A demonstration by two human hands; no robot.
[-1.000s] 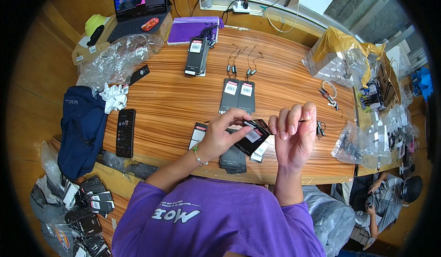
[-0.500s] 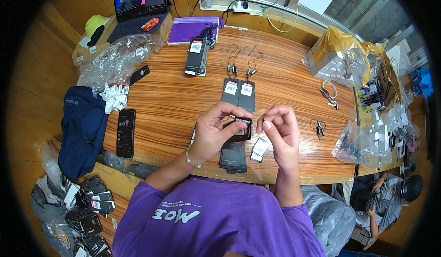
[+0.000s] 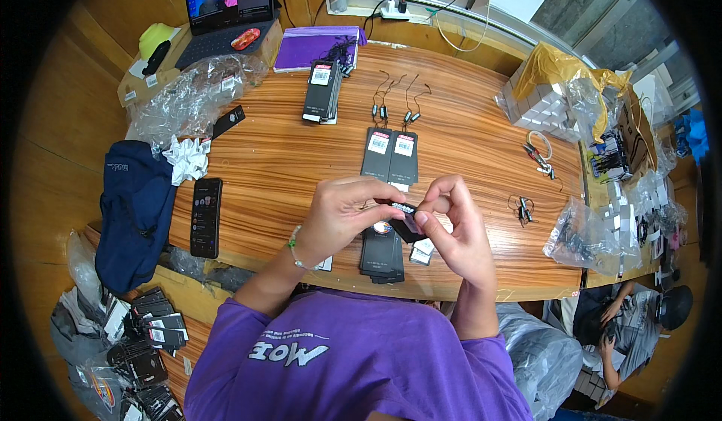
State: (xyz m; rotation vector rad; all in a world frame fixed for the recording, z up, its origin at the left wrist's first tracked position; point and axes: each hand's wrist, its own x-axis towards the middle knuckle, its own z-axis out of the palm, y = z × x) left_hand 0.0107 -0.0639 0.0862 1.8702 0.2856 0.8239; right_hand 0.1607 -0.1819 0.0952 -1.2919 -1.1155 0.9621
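Observation:
Over the table's front part, my left hand (image 3: 338, 214) pinches a black hang tag (image 3: 408, 230) with pale lettering, tilted between thumb and fingers. My right hand (image 3: 460, 229) has its thumb and fingertips closed at the tag's right edge. Just beneath lies a stack of black hang tags (image 3: 381, 257). White barcode labels (image 3: 423, 251) lie beside that stack, partly hidden by my right hand. Beyond my hands, two labelled tags (image 3: 377, 150) lie side by side, with black cords (image 3: 412, 105) stretched out above them.
A thicker pile of labelled tags (image 3: 321, 94) sits by a purple folder (image 3: 289, 51). On the left are a phone (image 3: 205, 218), a blue pouch (image 3: 134, 214) and a laptop (image 3: 229, 11). Bagged white boxes (image 3: 538, 105) stand at right; another person (image 3: 632, 316) sits lower right.
My right hand has come left to the tag, closing the gap between them. The tag has tipped, and its label face no longer shows. My left wrist has shifted slightly left.

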